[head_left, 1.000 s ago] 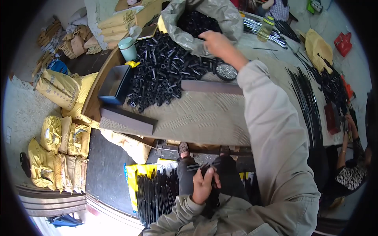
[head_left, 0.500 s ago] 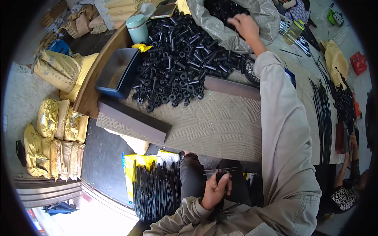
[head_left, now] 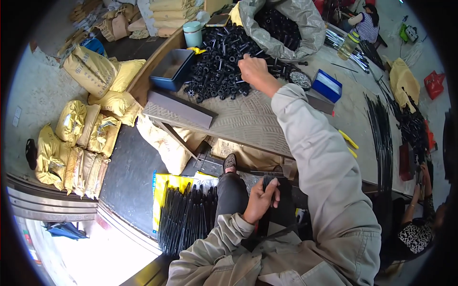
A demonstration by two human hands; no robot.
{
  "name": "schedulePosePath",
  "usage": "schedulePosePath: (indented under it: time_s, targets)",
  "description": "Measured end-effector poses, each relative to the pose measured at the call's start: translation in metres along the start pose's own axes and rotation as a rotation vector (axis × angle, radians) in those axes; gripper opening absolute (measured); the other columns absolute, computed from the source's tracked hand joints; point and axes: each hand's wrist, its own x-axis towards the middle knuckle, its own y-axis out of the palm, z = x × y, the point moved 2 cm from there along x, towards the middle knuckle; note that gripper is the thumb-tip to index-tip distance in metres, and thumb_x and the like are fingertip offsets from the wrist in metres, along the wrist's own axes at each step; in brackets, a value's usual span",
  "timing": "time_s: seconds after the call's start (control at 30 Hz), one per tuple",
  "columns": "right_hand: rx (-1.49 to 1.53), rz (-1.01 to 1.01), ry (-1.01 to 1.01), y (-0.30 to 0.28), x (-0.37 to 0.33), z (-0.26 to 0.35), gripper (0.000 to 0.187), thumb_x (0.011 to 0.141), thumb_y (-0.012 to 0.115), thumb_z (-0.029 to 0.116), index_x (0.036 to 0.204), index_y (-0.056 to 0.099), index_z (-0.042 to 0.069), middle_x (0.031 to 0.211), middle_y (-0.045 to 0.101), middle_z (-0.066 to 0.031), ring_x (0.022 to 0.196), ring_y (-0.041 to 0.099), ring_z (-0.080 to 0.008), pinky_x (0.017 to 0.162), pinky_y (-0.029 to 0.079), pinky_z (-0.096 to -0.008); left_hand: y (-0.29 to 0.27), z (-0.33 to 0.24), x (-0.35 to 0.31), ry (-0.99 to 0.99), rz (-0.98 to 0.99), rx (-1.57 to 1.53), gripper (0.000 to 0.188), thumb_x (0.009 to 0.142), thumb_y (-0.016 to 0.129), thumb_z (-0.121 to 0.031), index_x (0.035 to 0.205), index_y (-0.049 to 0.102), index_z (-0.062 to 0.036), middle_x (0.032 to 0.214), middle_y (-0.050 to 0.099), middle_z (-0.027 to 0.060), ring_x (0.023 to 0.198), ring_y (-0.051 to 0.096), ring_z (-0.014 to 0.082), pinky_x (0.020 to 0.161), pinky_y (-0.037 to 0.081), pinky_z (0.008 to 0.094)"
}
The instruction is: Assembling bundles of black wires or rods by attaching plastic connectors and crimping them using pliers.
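Low in front of my body, my left hand (head_left: pixel 262 199) is closed around a bundle of thin dark rods (head_left: pixel 268 179), their tips poking up above the thumb. My right hand (head_left: pixel 258 71) reaches across the table to the right edge of a heap of small black plastic fittings (head_left: pixel 222 59), each with a toothed round end and a stem. The right fingers are curled; whatever is in them is hidden by the hand. Just beyond it stands a grey woven sack (head_left: pixel 312 31) with more black fittings inside.
A dark blue bin (head_left: pixel 167 82), mint cup (head_left: pixel 192 33) and angled grey bar (head_left: pixel 181 108) sit at the table's left. Right of my arm lie a blue box (head_left: pixel 328 86) and yellow-handled pliers (head_left: pixel 349 139). Black rods (head_left: pixel 188 214) stand below left. Co-workers sit at the right.
My right hand has come back from the sack's mouth to the heap's right edge. My left hand still grips the rods, now pointing up instead of lying crosswise. The whole view has shifted.
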Motion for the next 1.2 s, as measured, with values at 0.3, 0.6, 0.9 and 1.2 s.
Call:
schedulePosePath:
  time_s: [0.3,0.6,0.9,1.2]
  targets:
    - [1.51,0.16,0.327,-0.095,-0.125,-0.014,0.017,0.078,0.062,0.015,0.092,0.063,0.004,0.075,0.056,-0.0007,0.058,0.05,-0.007,0.051,0.04,-0.0203,0.01,0.003,-0.014,-0.004,0.039,0.092,0.029,0.092,0.045,-0.03,0.087,0.048,-0.0019,0.059,0.053,0.0058,0.043,0.047,0.0101,0.04,0.036,0.0212]
    - [1.562,0.356,0.232,-0.104,-0.282,0.012,0.027,0.077,0.065,0.014,0.099,0.062,0.0,0.07,0.056,-0.0007,0.058,0.047,-0.0042,0.05,0.037,-0.0174,0.035,0.015,-0.019,0.009,0.103,-0.097,0.034,0.096,0.025,-0.033,0.102,0.036,-0.0016,0.086,0.061,0.021,0.054,0.059,0.0216,0.046,0.043,0.0249]
    - [1.74,0.359,0.369,-0.107,-0.313,0.003,0.021,0.079,0.063,0.011,0.097,0.063,0.001,0.076,0.06,-0.0004,0.06,0.047,-0.0028,0.053,0.039,-0.0167,0.053,0.013,-0.03,0.031,0.106,-0.005,0.024,0.097,0.026,-0.024,0.099,0.034,-0.0017,0.102,0.057,0.0243,0.072,0.065,0.0272,0.061,0.051,0.0277]
    - [1.766,0.264,0.419,-0.121,-0.316,0.017,0.018,0.078,0.066,0.012,0.092,0.063,0.0,0.074,0.058,0.0016,0.06,0.047,-0.0015,0.052,0.039,-0.0161,0.055,0.018,-0.053,0.201,0.098,-0.042,0.014,0.093,0.04,-0.011,0.1,0.032,-0.003,0.103,0.056,0.0252,0.076,0.064,0.0272,0.063,0.053,0.0286]
